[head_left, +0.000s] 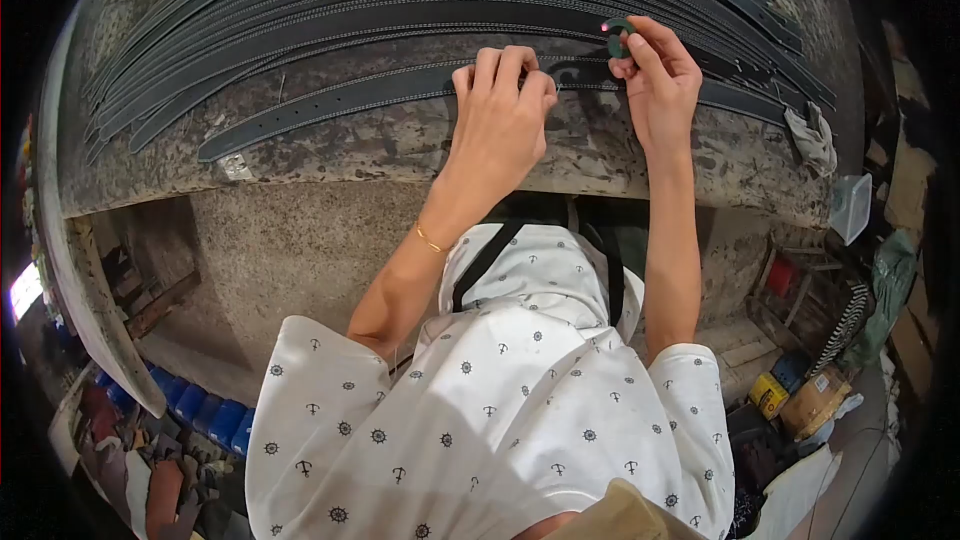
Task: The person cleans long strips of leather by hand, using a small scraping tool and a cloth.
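Across the worn table [370, 155] lies a dark belt strap [330, 103] with light stitching along its edges and holes near its left end. My left hand [500, 105] rests over the strap's middle, its fingers curled down; what they hold, if anything, is hidden. To the right, my right hand [655, 70] pinches a small dark green curved tool [618, 40] with a pink spot at its tip, just above the strap. Many similar dark stitched straps [400, 15] lie side by side behind it.
A greyish cloth [812, 140] hangs at the table's right edge, beside a clear plastic container [850, 208]. Blue containers [200, 408] stand on the floor at lower left. At lower right are a yellow box [768, 395] and a cardboard box [815, 402].
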Motion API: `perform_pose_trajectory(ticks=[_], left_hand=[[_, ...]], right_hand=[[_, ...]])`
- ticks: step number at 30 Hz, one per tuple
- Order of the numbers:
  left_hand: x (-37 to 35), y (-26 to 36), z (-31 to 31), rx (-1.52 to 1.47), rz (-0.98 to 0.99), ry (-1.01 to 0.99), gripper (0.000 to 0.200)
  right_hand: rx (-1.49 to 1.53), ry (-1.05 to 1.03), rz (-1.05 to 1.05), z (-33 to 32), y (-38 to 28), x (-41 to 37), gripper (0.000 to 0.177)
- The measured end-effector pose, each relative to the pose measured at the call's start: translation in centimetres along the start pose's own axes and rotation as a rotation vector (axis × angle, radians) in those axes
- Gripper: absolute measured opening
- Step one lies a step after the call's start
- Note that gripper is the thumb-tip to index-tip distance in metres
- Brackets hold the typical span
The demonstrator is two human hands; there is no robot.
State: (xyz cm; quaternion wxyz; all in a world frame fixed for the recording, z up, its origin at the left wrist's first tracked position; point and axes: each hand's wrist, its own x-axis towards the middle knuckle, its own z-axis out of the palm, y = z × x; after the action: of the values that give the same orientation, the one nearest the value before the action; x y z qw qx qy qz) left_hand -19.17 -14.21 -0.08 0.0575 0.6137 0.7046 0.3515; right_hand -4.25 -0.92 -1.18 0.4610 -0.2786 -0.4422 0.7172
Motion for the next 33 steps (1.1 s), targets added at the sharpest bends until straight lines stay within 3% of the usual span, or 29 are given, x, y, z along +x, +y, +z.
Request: perform_pose_trajectory(ticks=[5, 7, 9, 13, 33], left_hand=[[-1.1, 1.1, -0.7, -0.106, 0.113, -0.069, 0.013], [-1.6, 1.4, 0.1, -0.123, 0.094, -0.007, 0.013], [-2.0, 1.4, 0.7, -0.132, 0.101, 0.107, 0.012], [-2.1, 1.4, 1.2, -0.096, 0.025, 0.153, 0.016], [-2.3, 0.7, 1.9, -0.075, 0.074, 0.182, 0.024]], right_hand=[[0.008, -0.011, -0.010, -0.2, 0.1, 0.3, 0.020], [-0.048, -0.037, 0.009, -0.1, -0.3, 0.1, 0.020], [-0.467, -0.138, 0.035, 0.1, -1.2, 0.0, 0.020], [-0.641, -0.282, -0.023, 0.4, -1.3, -0.4, 0.013], [-0.672, -0.380, -0.124, 0.2, -0.8, -0.4, 0.010]])
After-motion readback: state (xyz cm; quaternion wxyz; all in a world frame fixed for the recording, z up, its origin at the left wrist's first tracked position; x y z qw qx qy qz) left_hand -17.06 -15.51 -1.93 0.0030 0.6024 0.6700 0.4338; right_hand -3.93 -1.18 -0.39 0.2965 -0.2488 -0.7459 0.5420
